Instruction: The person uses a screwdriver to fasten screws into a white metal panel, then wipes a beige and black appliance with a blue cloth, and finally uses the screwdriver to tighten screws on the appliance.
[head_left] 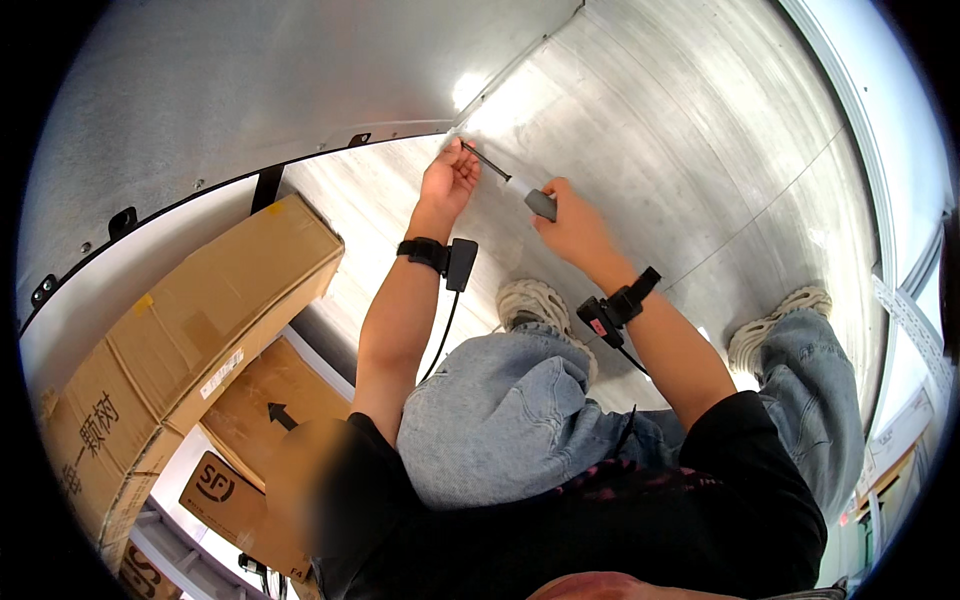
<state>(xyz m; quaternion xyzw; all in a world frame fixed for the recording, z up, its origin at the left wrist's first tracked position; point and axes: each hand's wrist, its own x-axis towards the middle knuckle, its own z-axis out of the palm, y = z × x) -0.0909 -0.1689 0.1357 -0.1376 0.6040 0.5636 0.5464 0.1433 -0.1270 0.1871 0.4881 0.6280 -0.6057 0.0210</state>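
Cartons: at 8 to 9 o'clock, a long brown carton (pixel 220 290) looks closed, contents hidden from me; just below it lies an arrow-marked carton (pixel 305 385).
Screwdriver (pixel 518 187): at 12 o'clock, slanting toward the panel's corner.
Right hand (pixel 578 222): wrapped around the grey handle.
Left hand (pixel 452 175): curled at the shaft's tip; I can't tell whether it grips.
Edges: metal panel (pixel 280 80), 9 to 12 o'clock; pale wall (pixel 872 95), 2 o'clock.
Room: grey floor (pixel 660 150) spreads between those 2.
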